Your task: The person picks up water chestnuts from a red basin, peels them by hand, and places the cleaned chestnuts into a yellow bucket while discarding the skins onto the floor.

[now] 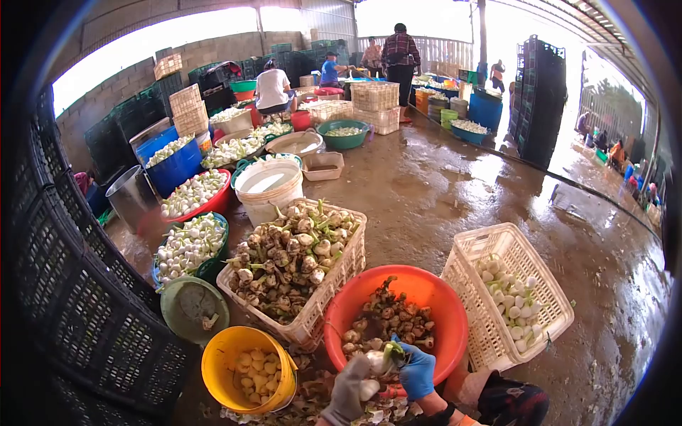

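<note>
In the head view, my left hand (pixel 346 392), in a grey glove, closes against the side of a white garlic bulb (pixel 381 361) with a short green stem. My right hand (pixel 418 369), in a blue glove, is closed on the same bulb at its stem side. Another pale bulb (pixel 369 389) shows by my left fingers. Just beyond my hands, an orange-red basin (pixel 446 319) holds dirty, brown-skinned garlic bulbs (pixel 394 316). Something red (pixel 392 391) shows below my right hand, partly hidden.
A crate (pixel 348 259) heaped with dirty garlic stands ahead left. A yellow bucket (pixel 213 366) holds pale pieces. The right-hand crate (pixel 558 312) contains peeled white bulbs. Stacked black crates (pixel 85 284) line the left. Peelings (pixel 312 397) litter the floor; several people work farther back.
</note>
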Tool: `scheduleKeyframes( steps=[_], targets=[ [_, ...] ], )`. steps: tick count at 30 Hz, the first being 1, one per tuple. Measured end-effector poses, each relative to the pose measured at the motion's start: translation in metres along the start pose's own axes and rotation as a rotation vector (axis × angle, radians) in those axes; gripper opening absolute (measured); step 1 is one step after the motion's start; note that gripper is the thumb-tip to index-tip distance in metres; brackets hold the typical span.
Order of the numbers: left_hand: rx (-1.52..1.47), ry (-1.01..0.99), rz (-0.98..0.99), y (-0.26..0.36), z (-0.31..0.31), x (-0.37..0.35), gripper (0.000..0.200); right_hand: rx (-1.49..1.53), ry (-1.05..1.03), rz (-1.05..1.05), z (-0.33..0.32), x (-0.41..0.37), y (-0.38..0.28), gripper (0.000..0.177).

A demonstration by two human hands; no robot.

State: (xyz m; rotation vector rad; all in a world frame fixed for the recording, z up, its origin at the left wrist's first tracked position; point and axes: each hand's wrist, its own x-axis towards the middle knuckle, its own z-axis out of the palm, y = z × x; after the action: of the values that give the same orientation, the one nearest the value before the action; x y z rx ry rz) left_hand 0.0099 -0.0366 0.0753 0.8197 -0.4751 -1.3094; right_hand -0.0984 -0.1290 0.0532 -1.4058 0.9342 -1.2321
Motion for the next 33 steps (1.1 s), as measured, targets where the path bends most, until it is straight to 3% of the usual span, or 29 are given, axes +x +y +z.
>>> scheduleKeyframes(
  steps=[1, 3, 4, 5, 7, 8, 9, 11, 13, 15, 17, 18, 20, 21, 22, 23, 24, 25, 26, 27, 28, 29, 30, 32, 33],
  targets=[
    [0.125, 0.045, 0.157, -0.004, 0.004, 0.003, 0.053, -0.002, 0.001, 0.0, -0.002, 0.001, -0.008, 0.031],
    [0.244, 0.344, -0.098, 0.002, 0.026, -0.001, 0.049, -0.409, -0.185, -0.176, -0.007, -0.004, -0.024, 0.027],
    [0.385, 0.261, 0.156, -0.02, 0.008, 0.008, 0.052, -0.296, -0.158, -0.21, -0.002, -0.01, -0.019, 0.024],
    [0.207, 0.294, 0.056, -0.023, 0.003, 0.002, 0.051, -0.304, -0.168, -0.199, -0.005, -0.011, -0.023, 0.024],
    [0.043, 0.171, 0.08, -0.005, 0.007, 0.006, 0.049, 0.167, -0.21, 0.491, -0.006, -0.012, -0.035, 0.021],
    [-0.254, 0.079, -0.066, 0.009, 0.002, 0.005, 0.041, 0.329, -0.212, 0.472, -0.007, -0.008, -0.015, 0.02],
    [-0.187, 0.056, -0.04, 0.006, -0.005, 0.01, 0.037, 0.337, -0.261, 0.652, -0.01, -0.003, -0.03, 0.023],
    [-0.182, -0.007, -0.115, 0.012, -0.013, 0.006, 0.036, 0.505, -0.353, 0.634, -0.015, 0.004, -0.014, 0.026],
    [-0.004, 0.008, -0.146, 0.039, 0.009, 0.0, 0.042, 0.749, -0.289, 0.639, -0.014, 0.015, -0.013, 0.031],
    [0.021, -0.1, -0.118, 0.039, 0.001, -0.003, 0.046, 0.893, -0.266, 0.58, -0.025, 0.026, 0.022, 0.034],
    [-0.003, -0.156, -0.016, 0.042, 0.004, -0.007, 0.05, 1.066, -0.073, 0.737, -0.047, 0.033, 0.039, 0.029],
    [-0.047, -0.174, -0.102, 0.05, 0.005, -0.01, 0.067, 1.126, -0.054, 0.731, -0.076, 0.033, 0.098, 0.028],
    [-0.004, -0.159, -0.118, 0.054, 0.007, -0.008, 0.068, 0.365, 0.097, 0.759, -0.067, 0.005, 0.099, 0.024],
    [0.032, -0.136, -0.133, 0.053, 0.007, -0.008, 0.069, -0.364, -0.409, 0.689, -0.083, -0.016, 0.114, 0.029],
    [0.083, -0.08, -0.036, 0.044, 0.002, -0.006, 0.068, -0.469, -0.746, 0.335, -0.088, -0.041, 0.115, 0.039],
    [0.084, -0.093, -0.033, 0.045, 0.003, -0.008, 0.068, -0.448, -0.965, 0.394, -0.076, -0.044, 0.066, 0.048],
    [0.098, -0.034, -0.042, 0.048, 0.008, -0.01, 0.064, -0.589, -0.964, 0.404, -0.08, -0.045, 0.057, 0.055],
    [0.109, 0.004, -0.043, 0.048, 0.013, -0.007, 0.06, -0.451, -0.767, 0.557, -0.074, -0.034, 0.033, 0.048],
    [0.223, -0.026, -0.027, 0.041, 0.01, -0.005, 0.061, -0.22, -0.579, 0.394, -0.073, -0.024, 0.021, 0.041],
    [0.33, -0.067, -0.003, 0.032, 0.006, -0.001, 0.062, -0.12, -0.551, 0.18, -0.066, -0.011, -0.002, 0.041],
    [0.508, -0.141, 0.07, 0.033, 0.014, 0.001, 0.065, -0.044, -0.634, 0.056, -0.058, 0.001, -0.03, 0.046],
    [0.69, -0.191, 0.149, 0.036, 0.02, -0.001, 0.068, -0.172, -0.744, -0.049, -0.05, 0.004, -0.028, 0.043],
    [0.653, -0.193, 0.078, 0.033, 0.021, -0.002, 0.069, -0.722, -0.849, -0.301, -0.04, 0.015, -0.07, 0.036],
    [0.6, -0.161, -0.1, 0.032, 0.017, -0.003, 0.077, -0.723, -0.924, -0.328, -0.041, 0.014, -0.07, 0.028],
    [0.423, -0.268, -0.051, 0.031, 0.017, -0.009, 0.065, -0.7, -0.922, -0.369, -0.044, 0.01, -0.072, 0.027]
  ],
)
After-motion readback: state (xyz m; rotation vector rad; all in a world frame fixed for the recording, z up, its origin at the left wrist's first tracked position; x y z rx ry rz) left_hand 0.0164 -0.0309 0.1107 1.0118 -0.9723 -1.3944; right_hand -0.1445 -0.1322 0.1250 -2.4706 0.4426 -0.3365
